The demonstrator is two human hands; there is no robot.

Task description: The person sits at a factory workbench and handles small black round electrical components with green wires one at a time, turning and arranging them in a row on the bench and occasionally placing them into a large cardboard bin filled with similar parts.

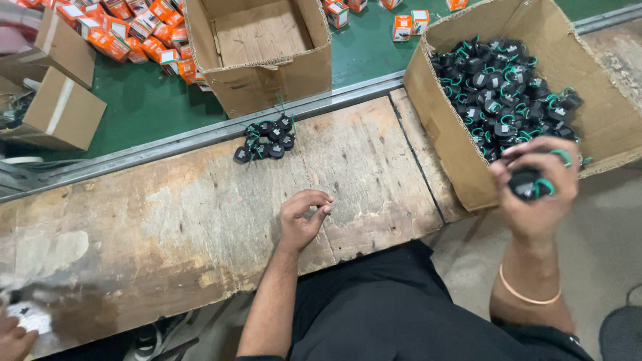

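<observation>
Nearest to me, the right hand (537, 190) is raised beside the counter, and its fingers (535, 148) are closed around a few small black parts with green wires (530, 183). There is a thin orange band (527, 293) on that wrist. The left hand (302, 218) rests on the worn wooden counter (167, 220), near its front edge. Its fingers are curled loosely, thumb and fingertips almost meeting, and I cannot tell if something small is between them.

Just behind the right hand stands a big open cardboard box (441, 134), partly on the right end of the counter, full of the same black parts with green wires. Further back on the counter, close to its far edge, lies a small heap of these parts (265, 140), well apart from the left hand.

Behind the counter runs a green belt (147, 103). On it stands an empty open carton (261, 50), closed brown cartons (60, 110) at the left, and many small orange boxes (134, 30). At the low left corner another person's hand (13, 337) is seen.
</observation>
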